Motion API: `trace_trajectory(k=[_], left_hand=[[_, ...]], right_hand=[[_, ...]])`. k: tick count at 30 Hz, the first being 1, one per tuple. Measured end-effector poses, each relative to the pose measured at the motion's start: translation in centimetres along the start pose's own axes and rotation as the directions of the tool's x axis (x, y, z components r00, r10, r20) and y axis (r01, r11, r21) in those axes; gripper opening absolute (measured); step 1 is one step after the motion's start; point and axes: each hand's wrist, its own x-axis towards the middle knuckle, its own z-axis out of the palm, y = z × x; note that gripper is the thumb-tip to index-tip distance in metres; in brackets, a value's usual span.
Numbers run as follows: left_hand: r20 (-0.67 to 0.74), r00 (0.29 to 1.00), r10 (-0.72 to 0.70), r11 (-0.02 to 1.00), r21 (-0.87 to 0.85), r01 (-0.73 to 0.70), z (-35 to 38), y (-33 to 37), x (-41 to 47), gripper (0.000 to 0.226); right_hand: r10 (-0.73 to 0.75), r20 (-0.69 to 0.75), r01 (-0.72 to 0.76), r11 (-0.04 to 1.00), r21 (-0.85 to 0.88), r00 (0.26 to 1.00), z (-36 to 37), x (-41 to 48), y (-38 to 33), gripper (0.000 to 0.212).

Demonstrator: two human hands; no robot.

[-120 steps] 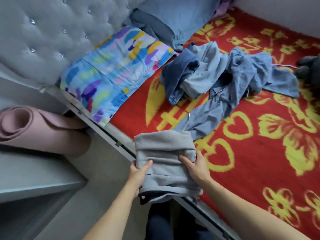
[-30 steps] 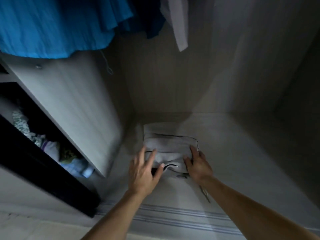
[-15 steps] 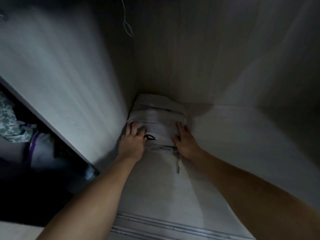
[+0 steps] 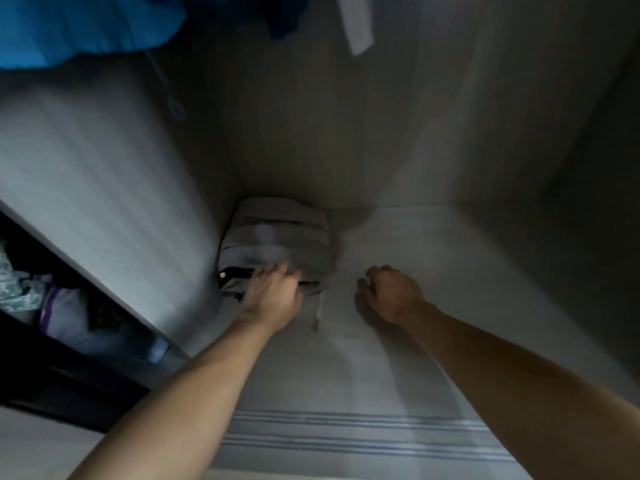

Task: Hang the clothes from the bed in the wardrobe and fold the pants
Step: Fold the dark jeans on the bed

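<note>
l hand [image 4: 273,292] on folded pants [image 4: 277,237]

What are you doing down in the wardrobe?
Someone is putting folded grey pants away. They sit in the back left corner of the wardrobe floor. The left hand rests on their front edge; the right hand hovers beside them, holding nothing. A blue garment hangs above.

Folded grey pants [image 4: 277,237] lie flat in the back left corner of the wardrobe floor [image 4: 433,271], drawstring [image 4: 318,310] trailing forward.
</note>
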Motion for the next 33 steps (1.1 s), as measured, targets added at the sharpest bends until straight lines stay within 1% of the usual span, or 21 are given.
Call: trace_trajectory(k=[2,4,6,8,10,13,17,23,26,29,33], left_hand=[[0.067,0.998,-0.011,0.997,-0.079,0.016,-1.1,3.2,0.0,0.024],[0.16,0.987,-0.008,0.989,-0.143,0.031,-2.1,6.1,-0.4,0.023],[0.237,0.97,0.062,0.974,-0.226,-0.007,-3.5,8.9,-1.3,0.02],[0.264,0.956,0.128,0.959,-0.278,-0.051,-5.4,11.4,-2.9,0.016],[0.286,0.946,0.151,0.961,-0.268,-0.073,-8.0,13.6,-4.5,0.015],[0.361,0.916,0.174,0.967,-0.236,-0.09,-12.6,16.1,-6.6,0.016],[0.448,0.867,0.216,0.968,-0.214,-0.131,-20.4,17.5,-9.1,0.019],[0.485,0.807,0.338,0.938,-0.243,-0.247,-34.7,18.8,-11.4,0.019],[0.478,0.782,0.401,0.915,-0.251,-0.316,-41.7,20.5,-12.4,0.02],[0.452,0.779,0.435,0.899,-0.27,-0.345,-48.4,23.6,-13.4,0.02],[0.42,0.775,0.472,0.875,-0.33,-0.354,-56.9,30.0,-15.8,0.02]], right_hand=[[-0.001,-0.001,0.001,0.997,-0.072,1.0,-2.4,-2.1,1.8,0.037],[0.03,0.026,-0.026,0.992,-0.127,0.999,-5.0,-4.9,3.3,0.034],[0.088,0.064,-0.077,0.984,-0.159,0.994,-7.5,-8.1,4.6,0.032],[0.142,0.115,-0.12,0.976,-0.182,0.983,-9.7,-11.5,5.3,0.032],[0.203,0.163,-0.175,0.97,-0.171,0.966,-11.6,-14.9,5.5,0.034],[0.286,0.205,-0.257,0.954,-0.156,0.936,-14.7,-19.8,5.2,0.033],[0.386,0.237,-0.364,0.922,-0.129,0.892,-20.6,-26.1,3.5,0.034],[0.527,0.222,-0.525,0.848,-0.076,0.82,-32.9,-35.2,-0.5,0.035],[0.582,0.205,-0.585,0.81,-0.052,0.787,-39.3,-40.3,-1.8,0.035],[0.637,0.168,-0.64,0.767,-0.044,0.752,-45.6,-45.7,-2.0,0.035],[0.72,0.104,-0.723,0.691,-0.013,0.687,-53.5,-53.8,-0.3,0.038]])
